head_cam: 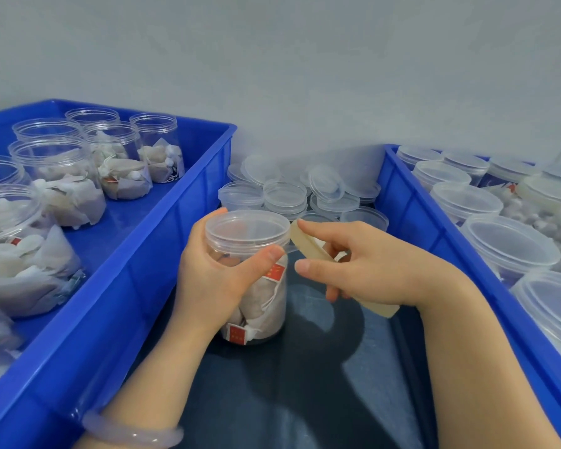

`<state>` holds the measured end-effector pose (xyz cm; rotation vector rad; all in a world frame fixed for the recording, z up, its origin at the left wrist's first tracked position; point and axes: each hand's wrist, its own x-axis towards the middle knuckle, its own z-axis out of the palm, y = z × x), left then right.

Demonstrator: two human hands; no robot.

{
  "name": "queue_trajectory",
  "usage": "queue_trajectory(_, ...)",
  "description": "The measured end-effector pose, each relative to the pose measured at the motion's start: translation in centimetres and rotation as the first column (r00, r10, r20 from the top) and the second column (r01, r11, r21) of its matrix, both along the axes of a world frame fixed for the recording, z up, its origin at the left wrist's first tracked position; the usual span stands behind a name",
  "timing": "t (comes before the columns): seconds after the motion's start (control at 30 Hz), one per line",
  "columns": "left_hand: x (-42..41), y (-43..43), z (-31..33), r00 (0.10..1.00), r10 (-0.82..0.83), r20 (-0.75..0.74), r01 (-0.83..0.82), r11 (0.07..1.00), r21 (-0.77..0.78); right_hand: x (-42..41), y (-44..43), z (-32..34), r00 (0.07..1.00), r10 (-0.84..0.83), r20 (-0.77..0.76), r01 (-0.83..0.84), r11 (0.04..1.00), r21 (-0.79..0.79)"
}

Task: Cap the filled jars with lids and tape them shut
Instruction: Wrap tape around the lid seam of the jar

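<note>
I had the left hand point(214, 280) curled round the filled jar point(266, 306), thumb across its front just under the lid point(248, 226). The jar stood upright on the dark desk point(305, 384), centre of view, between the two blue crates. The right hand point(370, 264) gripped the tape roll point(306, 243) edge-on just right of the lid rim, index finger laid along its top, thumb below. I could not tell whether a clear strip already ran from roll to jar. Risks, as I judged them: the lid looked seated but untaped, so a pull from the roll could tip the jar rightward or lift the lid if the left grip slackened. The tape could fold on itself or stick to the thumb, which sat right by the seam. A crooked start would miss the seam. A wide swing could scatter the loose lids point(285, 192) piled just behind. Open jars point(62, 170) sat in the left crate point(162, 254), capped ones point(467, 199) in the right crate point(434, 241), apart from the hands.
</note>
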<state>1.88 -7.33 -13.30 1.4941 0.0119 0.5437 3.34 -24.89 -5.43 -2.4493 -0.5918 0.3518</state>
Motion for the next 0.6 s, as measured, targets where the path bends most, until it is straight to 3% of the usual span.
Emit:
queue_trajectory(0.1,0.04,0.29,-0.09,1.000,-0.010,-0.011,0.010,1.000,-0.006,0.07,0.10,-0.20,1.000,-0.009,-0.014,0.010,0.999,0.039)
queue_trajectory(0.3,0.00,0.53,-0.05,0.998,-0.049,-0.028,0.049,0.999,0.018,0.34,0.02,-0.34,0.986,-0.097,0.137,0.087,0.993,0.077)
queue_trajectory(0.43,0.17,0.55,0.00,0.990,-0.124,-0.061,0.122,0.992,-0.030,0.61,-0.12,-0.32,0.976,-0.203,0.083,0.193,0.975,0.112)
queue_trajectory(0.6,0.40,0.95,-0.04,0.977,-0.192,-0.088,0.176,0.971,-0.165,0.67,-0.57,-0.05,0.983,-0.180,0.021,0.177,0.977,0.119)
